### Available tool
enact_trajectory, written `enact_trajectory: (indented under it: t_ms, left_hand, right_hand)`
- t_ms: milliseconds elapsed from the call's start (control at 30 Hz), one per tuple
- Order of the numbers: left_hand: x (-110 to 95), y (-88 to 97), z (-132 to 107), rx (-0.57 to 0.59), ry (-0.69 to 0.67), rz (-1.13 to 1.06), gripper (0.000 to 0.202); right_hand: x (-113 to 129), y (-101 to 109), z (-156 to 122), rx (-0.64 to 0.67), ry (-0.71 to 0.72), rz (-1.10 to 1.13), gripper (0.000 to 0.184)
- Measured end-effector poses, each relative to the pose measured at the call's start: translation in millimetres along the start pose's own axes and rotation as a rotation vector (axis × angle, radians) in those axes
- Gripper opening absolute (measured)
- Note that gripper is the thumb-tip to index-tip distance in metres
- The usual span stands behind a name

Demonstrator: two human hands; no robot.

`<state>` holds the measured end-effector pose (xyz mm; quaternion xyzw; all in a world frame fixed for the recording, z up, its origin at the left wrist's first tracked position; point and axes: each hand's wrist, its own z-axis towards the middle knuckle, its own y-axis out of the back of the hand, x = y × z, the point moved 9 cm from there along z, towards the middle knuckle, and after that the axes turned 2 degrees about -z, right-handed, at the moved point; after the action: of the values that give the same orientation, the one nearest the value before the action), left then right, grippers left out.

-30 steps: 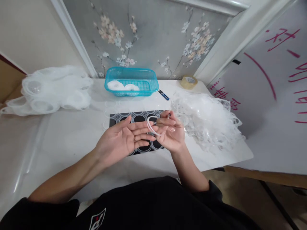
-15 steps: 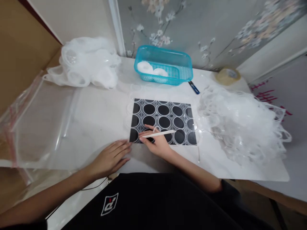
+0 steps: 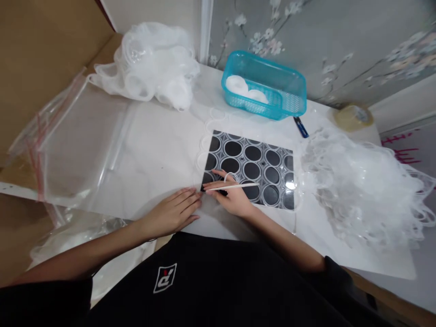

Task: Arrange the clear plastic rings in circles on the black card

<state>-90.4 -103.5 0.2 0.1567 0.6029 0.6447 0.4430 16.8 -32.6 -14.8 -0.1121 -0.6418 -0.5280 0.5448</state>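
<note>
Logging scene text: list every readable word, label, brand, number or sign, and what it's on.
No text reads with certainty.
Square white-outlined logo on black fabric shirt: stylised white character with red accent, too small to read.
Magenta handwriting on flat white panel at right: blurred, unreadable.

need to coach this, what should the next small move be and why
I'd probably guide the stick, left end first, to the dark sheet's near left corner: the right hand holds it over the sheet with that end close to the corner, and the left hand lies flat beside it, seemingly well placed to steady things. Whether the end touches, I can't tell.
</note>
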Motion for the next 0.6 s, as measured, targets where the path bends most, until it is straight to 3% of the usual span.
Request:
enact_trajectory:
  t_ms: [400, 600]
  left_hand:
    - [3.2, -5.3, -0.2, 0.051, 0.055, -0.054, 0.035]
    - [4.8, -7.8, 0.2, 0.054, 0.065, -0.031, 0.041]
  right_hand:
    - [-0.5, -0.9, -1.3, 0.018, 0.003, -0.063, 0.018]
    - [16.7, -17.5, -12.7, 0.114, 0.221, -0.274, 0.024]
